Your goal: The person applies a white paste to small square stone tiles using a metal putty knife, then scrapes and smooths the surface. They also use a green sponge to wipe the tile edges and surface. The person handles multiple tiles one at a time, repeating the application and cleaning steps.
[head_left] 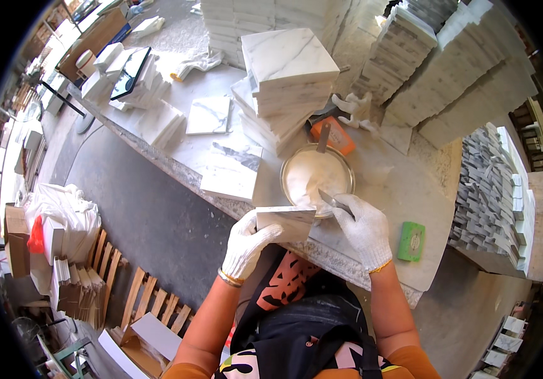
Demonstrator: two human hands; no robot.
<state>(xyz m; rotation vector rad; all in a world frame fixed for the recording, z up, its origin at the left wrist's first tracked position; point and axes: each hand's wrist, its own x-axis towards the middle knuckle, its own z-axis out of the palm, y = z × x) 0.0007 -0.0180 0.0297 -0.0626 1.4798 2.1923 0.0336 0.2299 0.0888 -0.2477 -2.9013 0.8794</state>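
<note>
Holding a grey-veined white tile [287,224] in the gloved left hand [246,246], pinched tight at its left side, with thumb on the near face. Positioned at the rough near edge of the pale stone-like table [382,189], just near and left of the round, shiny-rimmed pan [283,180]. Pinching a thin blade [327,198] between thumb and fingers of the gloved right hand [365,234], closed snug; angled over the white paste [306,172], tip contact unclear. Both gloves white knit, ribbed at the cuffs. Leaning at the pan's far side: flat-handled scraper [324,138], beside an orange box [336,136]. Off to the right: green block [411,241], rectangular, bearing a printed label, too small to make out. Far side: squarish stack of polished, grey-veined tiles [292,60], unevenly piled.
</note>
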